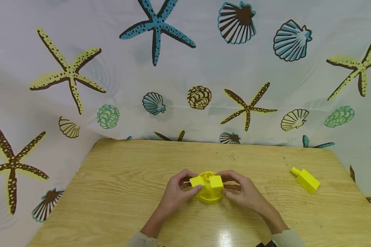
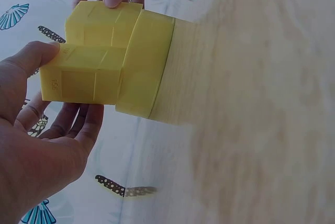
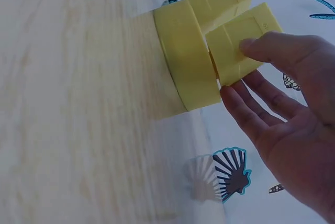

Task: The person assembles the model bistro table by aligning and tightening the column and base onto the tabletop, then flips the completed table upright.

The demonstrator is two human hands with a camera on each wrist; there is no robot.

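Note:
A round yellow base [image 1: 209, 200] sits on the table with a small raised ring at its back. Two yellow rectangular blocks stand in it side by side. The left block [image 1: 196, 180] is gripped by my left hand [image 1: 177, 192], thumb on one side and fingers on the other; it leans a little. My right hand [image 1: 245, 192] holds the right block [image 1: 216, 181] between thumb and fingers. In the left wrist view the left block [image 2: 78, 80] rises from the base's wall [image 2: 149, 62]. A thin gap shows between the right block [image 3: 235, 46] and the base in the right wrist view. The blocks' lower ends are hidden.
Farther right on the wooden table [image 1: 126, 171] lies another yellow block with a narrow threaded-looking neck [image 1: 308, 181], on its side. A white cloth [image 1: 179, 75] printed with starfish and shells hangs behind the table and along its sides.

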